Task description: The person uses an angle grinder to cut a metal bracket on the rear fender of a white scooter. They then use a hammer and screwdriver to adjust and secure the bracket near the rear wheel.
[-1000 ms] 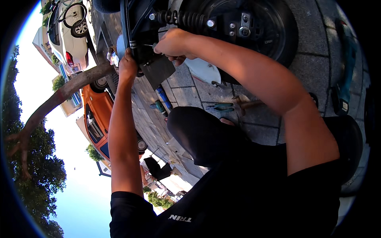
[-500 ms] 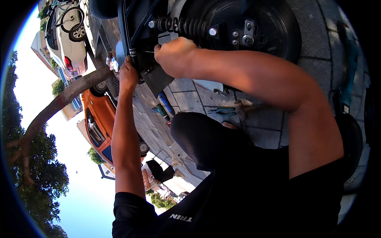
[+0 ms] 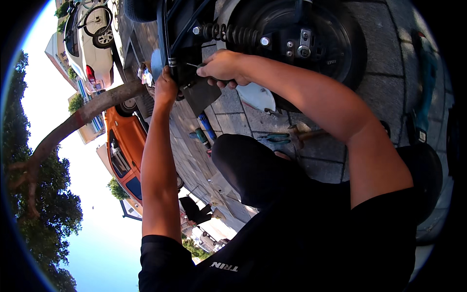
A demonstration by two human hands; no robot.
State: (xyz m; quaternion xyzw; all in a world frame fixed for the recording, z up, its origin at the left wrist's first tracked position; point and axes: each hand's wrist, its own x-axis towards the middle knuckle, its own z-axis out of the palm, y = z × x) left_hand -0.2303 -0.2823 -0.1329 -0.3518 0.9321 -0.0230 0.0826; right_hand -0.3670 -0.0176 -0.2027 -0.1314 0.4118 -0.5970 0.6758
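Observation:
My right hand (image 3: 224,68) is closed around a screwdriver-like tool (image 3: 192,64). Its thin metal shaft points left toward the dark frame of a scooter or similar vehicle, and its handle is mostly hidden by the fingers. My left hand (image 3: 166,88) is at the lower end of a dark frame tube (image 3: 164,36), fingers curled against it; what they grip there is hard to see. A dark flat flap (image 3: 202,96) hangs between the hands. Above my right hand are a coil-spring shock absorber (image 3: 236,35) and a black wheel (image 3: 335,39).
On the paving lie green-handled pliers (image 3: 275,138), a hammer (image 3: 311,135), a blue-handled tool (image 3: 207,126), a green tool (image 3: 200,137) and a white curved panel (image 3: 255,96). A teal tool (image 3: 426,90) lies far right. Parked cars and a tree trunk (image 3: 92,107) stand left.
My right hand has drawn back slightly from the frame and its fingers have loosened, showing more of the thin shaft. The whole view has shifted a little; my left hand stays at the tube.

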